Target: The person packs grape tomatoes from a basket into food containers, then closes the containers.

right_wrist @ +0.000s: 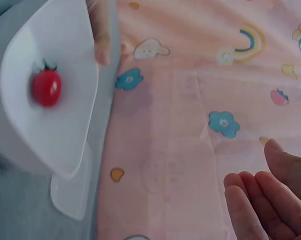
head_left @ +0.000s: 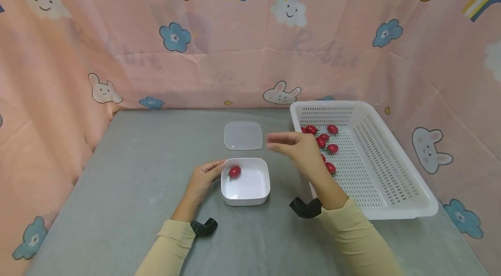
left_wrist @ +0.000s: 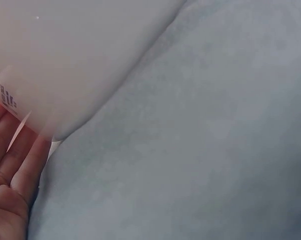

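From where I stand, the head view shows a person's left hand (head_left: 201, 180) at the left side of a white box (head_left: 250, 185), fingertips touching it near its far left corner. The fingers are fairly straight, resting against the wall rather than wrapped round it. One red cherry tomato (head_left: 235, 172) lies in the box, toward its left side. The right hand (head_left: 300, 147) hovers beside the left edge of a white basket (head_left: 358, 180), thumb and fingers stretched out, gripping nothing. More tomatoes (head_left: 332, 148) sit in the basket, some hidden behind that hand. A translucent lid (head_left: 243, 135) lies flat on the grey table (head_left: 148, 180), just beyond the box.

In the left wrist view, the left fingers lie extended along the pale box; the thumb is out of sight.

In the right wrist view, the right fingers are gently bent, released, thumb apart. The tomato shows inside the box, well away from them.
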The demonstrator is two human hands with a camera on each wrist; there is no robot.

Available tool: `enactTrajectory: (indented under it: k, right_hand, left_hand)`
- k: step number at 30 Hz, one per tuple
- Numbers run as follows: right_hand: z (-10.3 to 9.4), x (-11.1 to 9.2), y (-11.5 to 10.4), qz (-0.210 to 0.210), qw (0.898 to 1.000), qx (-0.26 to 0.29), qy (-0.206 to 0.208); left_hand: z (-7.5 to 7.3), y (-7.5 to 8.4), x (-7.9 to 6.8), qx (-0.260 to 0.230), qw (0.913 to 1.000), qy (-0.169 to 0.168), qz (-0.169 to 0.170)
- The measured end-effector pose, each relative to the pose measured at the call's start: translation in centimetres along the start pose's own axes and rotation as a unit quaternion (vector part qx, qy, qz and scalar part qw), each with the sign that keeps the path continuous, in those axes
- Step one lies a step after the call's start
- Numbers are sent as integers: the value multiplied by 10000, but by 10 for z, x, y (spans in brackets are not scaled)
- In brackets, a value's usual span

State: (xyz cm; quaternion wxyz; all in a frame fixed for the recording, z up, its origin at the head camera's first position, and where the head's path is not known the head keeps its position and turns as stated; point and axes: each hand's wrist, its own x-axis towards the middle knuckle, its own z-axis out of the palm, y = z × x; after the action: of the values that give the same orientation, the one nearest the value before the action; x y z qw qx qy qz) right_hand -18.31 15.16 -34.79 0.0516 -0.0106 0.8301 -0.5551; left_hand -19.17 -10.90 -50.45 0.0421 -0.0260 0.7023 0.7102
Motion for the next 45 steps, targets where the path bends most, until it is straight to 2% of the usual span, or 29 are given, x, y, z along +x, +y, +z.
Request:
enactTrajectory:
  k: [4, 10, 13, 18, 23, 28, 35, 40, 45]
  right_hand:
    - [-21, 0, 5, -34, 9997, -197, 165]
    - [-53, 1, 8, 152, 9974, -525, 478]
    - [-66, 9, 15, 275, 9975, -517, 397]
    - [-87, 24, 36, 356, 9976, -549, 214]
    - [-108, 38, 60, 300, 9968, -703, 248]
    - [-130, 53, 81, 486, 9966, -623, 222]
    - [-141, 68, 107, 783, 9931, -865, 125]
    - [-148, 76, 124, 1106, 9917, -608, -239]
    - [-155, 80, 136, 1502, 9855, -694, -367]
  left_hand:
    - [-1, 0, -1, 105, 9999, 0, -2]
    - [-1, 0, -1, 91, 10000, -12, -10]
    - [-1, 0, 0, 108, 9999, 3, 2]
    - [0, 0, -1, 129, 9999, 24, 0]
    - [-1, -1, 0, 103, 9999, 41, -36]
    - [0, -1, 0, 64, 10000, 21, -30]
    - [0, -3, 0, 59, 10000, 23, -3]
    - [0, -2, 0, 36, 10000, 1, 11]
    - [0, -2, 0, -18, 10000, -19, 22]
